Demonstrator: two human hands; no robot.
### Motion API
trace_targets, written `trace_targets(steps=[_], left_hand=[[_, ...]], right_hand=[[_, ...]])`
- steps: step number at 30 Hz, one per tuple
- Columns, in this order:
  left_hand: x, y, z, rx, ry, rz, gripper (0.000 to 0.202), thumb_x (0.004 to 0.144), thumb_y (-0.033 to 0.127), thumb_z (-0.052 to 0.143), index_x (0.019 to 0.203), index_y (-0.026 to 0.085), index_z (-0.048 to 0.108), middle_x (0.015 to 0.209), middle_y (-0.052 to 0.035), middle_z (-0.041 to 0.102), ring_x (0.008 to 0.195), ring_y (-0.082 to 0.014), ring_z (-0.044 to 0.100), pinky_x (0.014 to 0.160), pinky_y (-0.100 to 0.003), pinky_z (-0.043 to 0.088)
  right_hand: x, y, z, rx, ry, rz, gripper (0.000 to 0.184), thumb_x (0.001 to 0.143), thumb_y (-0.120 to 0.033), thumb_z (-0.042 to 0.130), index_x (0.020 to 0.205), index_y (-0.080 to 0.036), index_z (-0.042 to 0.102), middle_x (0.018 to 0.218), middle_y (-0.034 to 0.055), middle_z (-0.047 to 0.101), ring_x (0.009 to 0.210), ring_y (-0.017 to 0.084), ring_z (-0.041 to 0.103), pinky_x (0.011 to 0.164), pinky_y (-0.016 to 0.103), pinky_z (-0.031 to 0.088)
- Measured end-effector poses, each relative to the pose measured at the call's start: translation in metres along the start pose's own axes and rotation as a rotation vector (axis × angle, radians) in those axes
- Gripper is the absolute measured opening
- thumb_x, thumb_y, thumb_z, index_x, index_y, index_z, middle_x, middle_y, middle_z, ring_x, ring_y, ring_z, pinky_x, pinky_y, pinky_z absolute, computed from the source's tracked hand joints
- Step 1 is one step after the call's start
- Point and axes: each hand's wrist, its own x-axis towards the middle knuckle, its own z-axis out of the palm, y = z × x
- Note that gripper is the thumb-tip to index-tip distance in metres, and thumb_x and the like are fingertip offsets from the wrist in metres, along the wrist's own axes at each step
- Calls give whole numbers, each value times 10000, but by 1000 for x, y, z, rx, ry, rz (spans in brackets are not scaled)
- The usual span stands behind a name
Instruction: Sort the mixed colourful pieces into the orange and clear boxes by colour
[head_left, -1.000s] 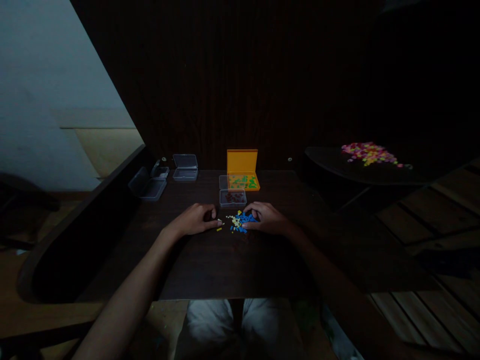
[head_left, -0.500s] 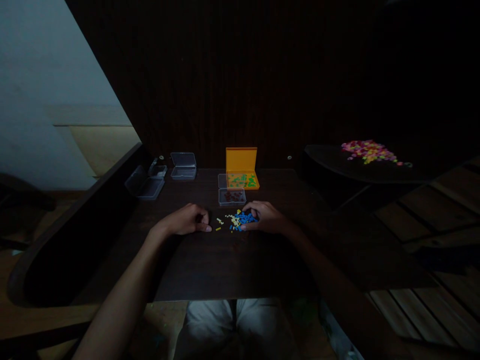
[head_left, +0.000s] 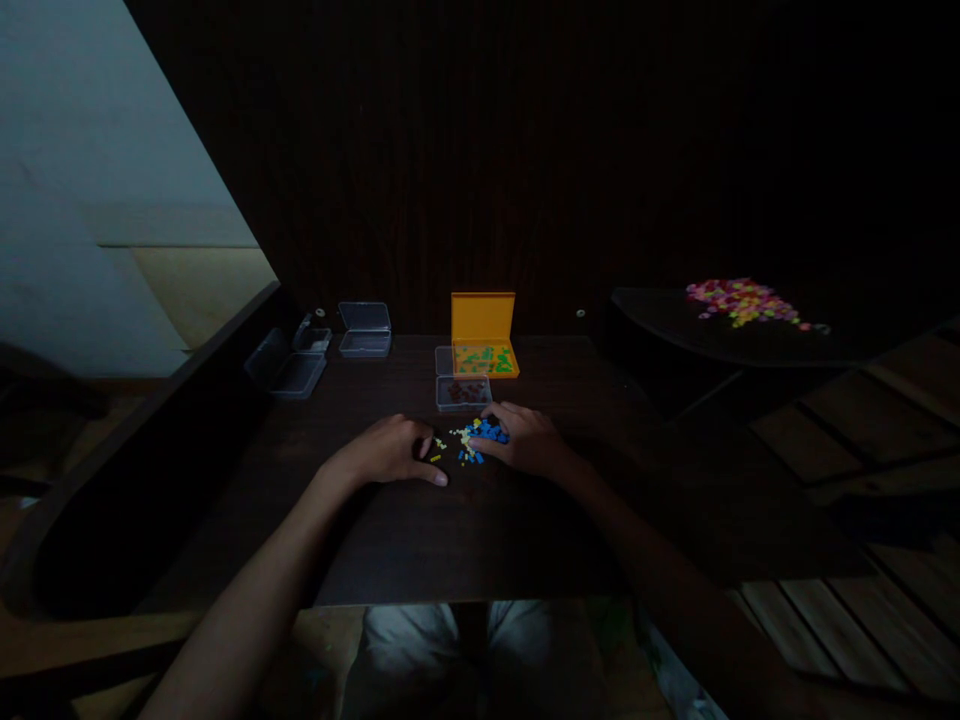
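Beyond our left hand [head_left: 390,452], clear boxes [head_left: 366,344] stand with lids up. That hand curves beside a few yellow pieces [head_left: 436,458], thumb and forefinger wide apart. Ahead, between our hands, dark red pieces [head_left: 466,391] lie in a clear case [head_left: 441,406] and green pieces [head_left: 491,356] in an orange box [head_left: 482,315]: two colours boxed, we judge. Pale pieces [head_left: 464,437] and blue pieces [head_left: 491,432] lie loose at our right hand [head_left: 529,441], its thumb and forefinger parted around some (no brand or writing is legible to us).
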Motion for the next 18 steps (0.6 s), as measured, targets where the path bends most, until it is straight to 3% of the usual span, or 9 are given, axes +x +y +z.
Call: trace_targets(steps=[5, 9, 18], left_hand=[[6, 3, 9, 26, 57, 35, 527, 684, 709, 681, 670, 192, 583, 637, -28, 623, 556, -156, 545, 529, -253, 272], [4, 0, 6, -23, 38, 65, 457, 801, 629, 622, 700, 184, 590, 654, -13, 615, 565, -140, 541, 540, -248, 297], [8, -15, 13, -48, 122, 154, 345, 855, 529, 617, 827, 186, 606, 767, -21, 628, 679, -161, 572, 614, -248, 365]], right_hand=[[0, 2, -1, 29, -40, -107, 308, 885, -508, 610, 1067, -260, 623, 979, 27, 629, 830, 183, 588, 736, 303, 393], [3, 9, -6, 149, -50, -182, 224, 918, -392, 580, 1045, -218, 642, 846, 9, 591, 731, 141, 551, 700, 273, 407], [8, 31, -18, 426, -105, -124, 264, 816, -206, 581, 1067, -162, 649, 870, 20, 624, 666, 101, 540, 625, 228, 452]])
